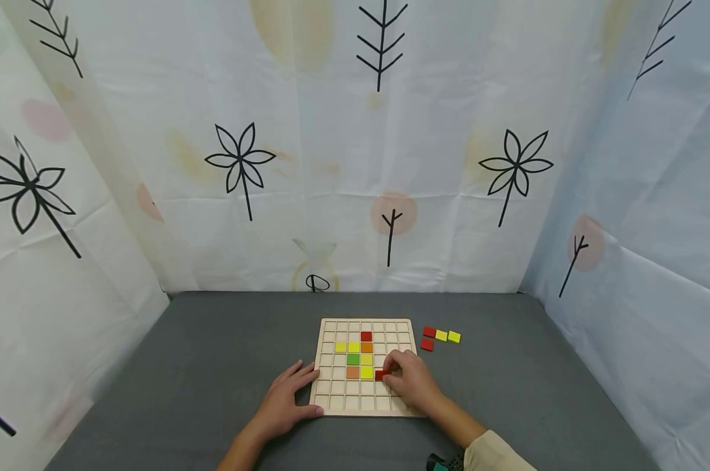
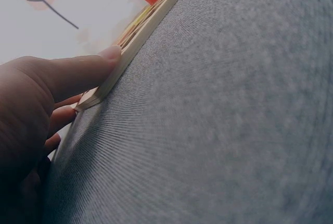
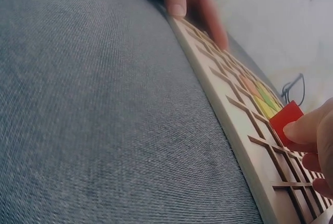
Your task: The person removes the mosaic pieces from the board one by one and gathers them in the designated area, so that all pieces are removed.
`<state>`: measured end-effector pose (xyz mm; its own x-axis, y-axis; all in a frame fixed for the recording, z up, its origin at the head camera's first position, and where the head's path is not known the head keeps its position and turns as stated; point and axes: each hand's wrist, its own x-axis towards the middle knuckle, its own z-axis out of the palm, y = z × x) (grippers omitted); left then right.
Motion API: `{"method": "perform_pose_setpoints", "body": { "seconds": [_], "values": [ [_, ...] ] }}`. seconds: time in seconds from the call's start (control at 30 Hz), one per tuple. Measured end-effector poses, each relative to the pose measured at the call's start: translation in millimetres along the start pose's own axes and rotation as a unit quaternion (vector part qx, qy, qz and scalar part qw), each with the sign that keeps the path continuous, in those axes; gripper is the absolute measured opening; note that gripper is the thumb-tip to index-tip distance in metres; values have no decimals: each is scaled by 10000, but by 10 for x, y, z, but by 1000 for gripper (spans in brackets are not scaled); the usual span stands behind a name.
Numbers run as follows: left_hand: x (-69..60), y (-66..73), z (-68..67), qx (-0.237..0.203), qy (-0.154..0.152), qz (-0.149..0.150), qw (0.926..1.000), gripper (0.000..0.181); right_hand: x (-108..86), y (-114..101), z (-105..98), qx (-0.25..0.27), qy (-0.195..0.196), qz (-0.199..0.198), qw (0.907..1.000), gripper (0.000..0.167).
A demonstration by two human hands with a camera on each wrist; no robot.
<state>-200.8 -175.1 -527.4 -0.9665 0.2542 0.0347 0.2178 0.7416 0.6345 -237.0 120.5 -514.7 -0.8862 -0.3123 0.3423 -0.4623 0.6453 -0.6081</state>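
A square wooden grid board (image 1: pixel 337 403) lies flat on the table, several of its cells filled with coloured tiles. Between thumb and fingers my right hand (image 1: pixel 416 383) pinches a red tile (image 3: pixel 286 121), tilted over a cell just right of a yellow tile (image 1: pixel 367 372). My left hand (image 1: pixel 284 399) rests at the board's left side with fingers spread, its thumb (image 2: pixel 86 73) touching the rim near the front corner. Among the placed tiles are a green tile (image 1: pixel 353 359), an orange tile (image 1: pixel 367 347) and a red tile (image 1: pixel 366 336) at the top of the group.
Right of the board lie loose tiles: a red one (image 1: pixel 429 331), two yellow ones side by side (image 1: pixel 442 335), and another red one (image 1: pixel 427 344). A dark device (image 1: pixel 443 463) shows by the right sleeve. White patterned cloth (image 1: pixel 331 248) surrounds the grey table (image 1: pixel 213 340).
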Motion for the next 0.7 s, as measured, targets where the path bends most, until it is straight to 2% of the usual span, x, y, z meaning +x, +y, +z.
{"method": "perform_pose_setpoints", "body": {
  "seconds": [0.23,0.4,0.7],
  "values": [
    [-1,-2,-3,10,9,25,10000,80,5,43,-12,254,339,-215,9989,24],
    [1,-7,2,-9,-5,-6,10000,80,11,56,-69,406,557,-123,9975,26],
    [11,-25,13,31,51,-8,10000,80,4,168,-176,187,1035,-19,9944,26]
  ]
}}
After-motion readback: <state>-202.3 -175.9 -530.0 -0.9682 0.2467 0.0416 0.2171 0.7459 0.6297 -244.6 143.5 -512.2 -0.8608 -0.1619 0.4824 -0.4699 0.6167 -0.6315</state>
